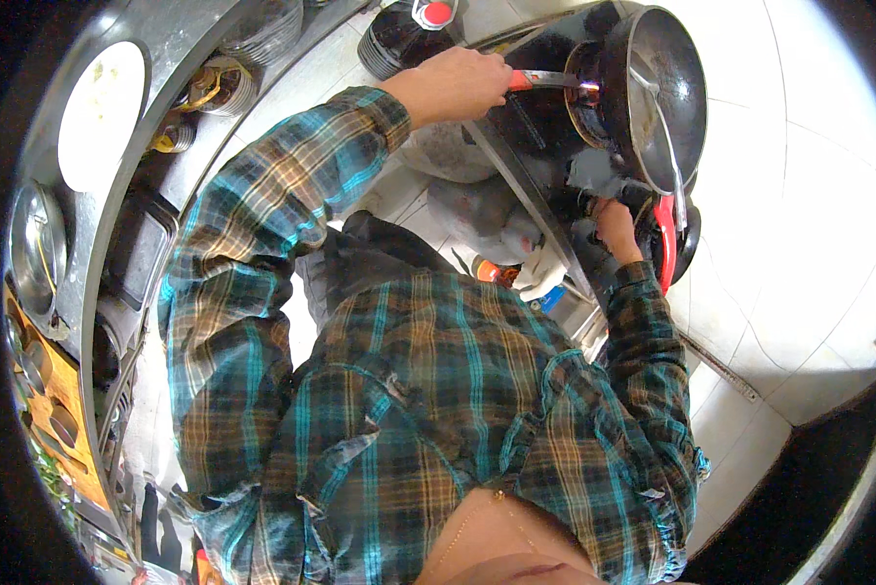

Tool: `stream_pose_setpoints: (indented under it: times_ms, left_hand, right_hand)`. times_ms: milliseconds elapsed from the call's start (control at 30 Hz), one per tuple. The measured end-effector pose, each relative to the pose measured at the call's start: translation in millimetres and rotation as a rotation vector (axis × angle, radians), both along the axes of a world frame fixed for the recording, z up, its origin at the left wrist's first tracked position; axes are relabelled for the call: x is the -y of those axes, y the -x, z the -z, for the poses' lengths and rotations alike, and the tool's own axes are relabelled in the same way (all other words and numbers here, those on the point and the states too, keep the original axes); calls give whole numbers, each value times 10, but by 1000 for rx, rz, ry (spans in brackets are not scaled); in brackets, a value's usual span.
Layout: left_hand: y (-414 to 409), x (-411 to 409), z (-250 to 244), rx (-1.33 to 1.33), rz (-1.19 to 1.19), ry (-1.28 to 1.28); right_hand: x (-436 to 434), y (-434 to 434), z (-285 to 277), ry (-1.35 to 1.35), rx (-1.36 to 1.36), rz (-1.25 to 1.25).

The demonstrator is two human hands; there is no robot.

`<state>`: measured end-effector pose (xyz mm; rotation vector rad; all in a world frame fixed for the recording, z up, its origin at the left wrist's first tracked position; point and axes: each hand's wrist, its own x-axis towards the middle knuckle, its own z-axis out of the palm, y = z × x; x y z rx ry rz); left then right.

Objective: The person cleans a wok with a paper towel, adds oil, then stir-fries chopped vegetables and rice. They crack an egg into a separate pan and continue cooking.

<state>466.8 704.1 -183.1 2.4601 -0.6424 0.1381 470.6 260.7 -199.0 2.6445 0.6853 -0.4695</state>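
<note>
My left hand (474, 84) is closed around the red handle of a slim metal-barrelled gas lighter (544, 79). The lighter's tip reaches a round burner (586, 121) on a dark stove, where a small violet-white glow shows. Beside the burner, a dark wok (646, 135) with a red handle (667, 245) appears tilted, and a metal ladle (661, 117) lies in it. My right hand (617, 227) is lower down at the stove's front, beneath the wok; its fingertips are partly hidden, so I cannot tell what they grip. Another dark pan (690, 238) sits behind the red handle.
On the left, a steel counter (120, 212) bears a white oval plate (105, 113) and a metal bowl (37, 245). A wooden board (57, 409) holds several bowls. A large dark bottle with a red cap (436, 13) stands near the stove. White tiles (760, 146) line the right side.
</note>
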Motion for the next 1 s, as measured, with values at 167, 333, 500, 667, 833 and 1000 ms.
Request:
stream_pose_setpoints:
  times_ms: [167, 333, 500, 667, 833, 1000]
  left_hand:
    - [-68, -29, -60, 50, 18, -14]
    - [-113, 7, -202, -79, 64, -132]
    - [-68, 25, -200, 45, 40, -18]
    - [-53, -41, -232, 49, 39, -60]
    - [1, -6, -388, -47, 39, -44]
    - [17, 9, -329, 21, 10, -47]
  right_hand:
    - [-303, 71, -232, 1, 68, 51]
    - [-335, 112, -263, -3, 62, 47]
    - [-330, 139, -304, -71, 22, 29]
    - [-350, 99, -310, -87, 34, -25]
    - [-211, 136, -270, -124, -12, 59]
    - [-251, 117, -268, -153, 11, 29]
